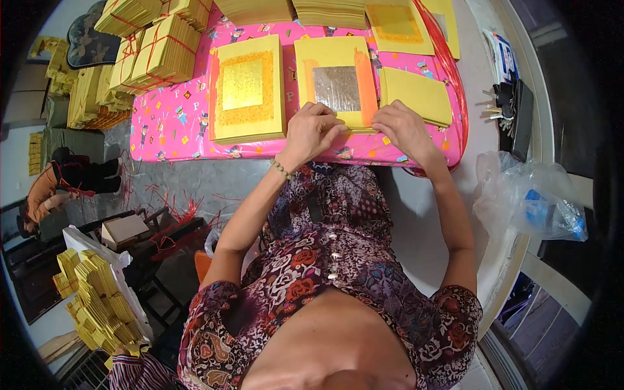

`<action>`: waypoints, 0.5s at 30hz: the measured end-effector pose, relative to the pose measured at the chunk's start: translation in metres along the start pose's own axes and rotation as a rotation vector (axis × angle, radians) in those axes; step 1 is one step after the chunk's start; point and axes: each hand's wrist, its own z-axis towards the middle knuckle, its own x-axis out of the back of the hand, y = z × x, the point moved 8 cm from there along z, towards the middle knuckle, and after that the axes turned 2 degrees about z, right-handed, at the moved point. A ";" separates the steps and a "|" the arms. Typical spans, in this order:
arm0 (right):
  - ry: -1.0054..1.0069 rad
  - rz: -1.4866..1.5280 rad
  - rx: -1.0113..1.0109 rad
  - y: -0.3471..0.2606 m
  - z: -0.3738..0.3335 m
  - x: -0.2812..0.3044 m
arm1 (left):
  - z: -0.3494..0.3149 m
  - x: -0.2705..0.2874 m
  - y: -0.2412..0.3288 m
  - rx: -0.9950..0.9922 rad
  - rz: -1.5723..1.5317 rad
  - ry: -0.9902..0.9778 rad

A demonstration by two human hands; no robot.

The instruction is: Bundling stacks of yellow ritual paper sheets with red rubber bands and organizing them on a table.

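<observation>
Pink printed cover (156,133) all across the bench, grey floor (201,172) beyond its edge, tied yellow bundles (164,51) crowding its far left corner! At the near edge sits the silver-topped paper stack (337,89), left hand (308,133) and right hand (404,128) on it, fingers (322,110) bunched narrow; whether they pinch a sheet, I can't tell. Far stacks (328,13) run out of view, a striped sleeve (140,374) is cut off low, and the blue thing (538,208) inside the clear bag (497,188) is hard to make out.

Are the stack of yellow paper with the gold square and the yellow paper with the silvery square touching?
Apart. The head view shows pink tablecloth between the gold-square stack and the silvery-square paper, along their visible facing sides.
</observation>
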 end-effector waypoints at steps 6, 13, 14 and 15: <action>0.055 0.016 0.045 -0.001 0.000 0.003 | 0.001 0.001 -0.001 0.016 -0.013 0.028; 0.036 0.040 0.038 0.000 0.001 0.002 | 0.000 0.000 -0.003 0.043 -0.020 0.062; 0.033 0.033 0.035 0.000 0.001 0.001 | -0.001 0.000 -0.003 0.043 -0.019 0.063; 0.029 0.026 0.031 0.001 0.001 0.001 | 0.000 0.000 -0.003 0.039 -0.016 0.060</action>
